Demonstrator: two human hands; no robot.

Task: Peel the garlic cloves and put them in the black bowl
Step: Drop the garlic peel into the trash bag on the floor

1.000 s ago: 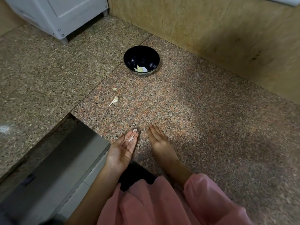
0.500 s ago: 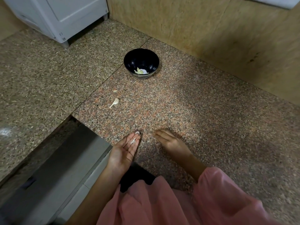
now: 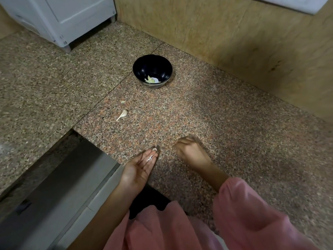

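Speckled granite counter (image 3: 225, 123) all over this shot, pinkish-brown under the hands. The left hand (image 3: 138, 168) lies palm up at the counter's near edge, fingers straight and relaxed, not gripping anything. A scrap of white garlic skin (image 3: 149, 158) sits loose on its fingers, and a small pale bit (image 3: 154, 149), skin or clove I can't tell, is right at the fingertips.

The right hand (image 3: 191, 152) is just beside the left, knuckles up on the counter with the fingers curled under. It's a bit blurry, so I can't tell if it's got anything tucked in there or if it's just a loose fist.

One garlic clove (image 3: 122, 114) with a little tail lies on the counter past the left hand, up and slightly left of its fingertips, well apart from both hands. A smaller pale piece (image 3: 123, 101) sits a little beyond that, further from the hand.

Keep going the same way and you hit the black bowl (image 3: 138, 69), the farthest thing out from the hands, near the tan wall (image 3: 234, 37). Inside at the bottom there are a few peeled pale yellow-green cloves (image 3: 150, 80) and something white (image 3: 157, 79) touching them, maybe skin, can't say for sure.

Pink sleeves (image 3: 243, 213) cover both forearms closest to the camera. Off to the left of the left hand the counter drops to a grey steel surface (image 3: 63, 186), and a white appliance (image 3: 59, 17) stands far off beyond it.
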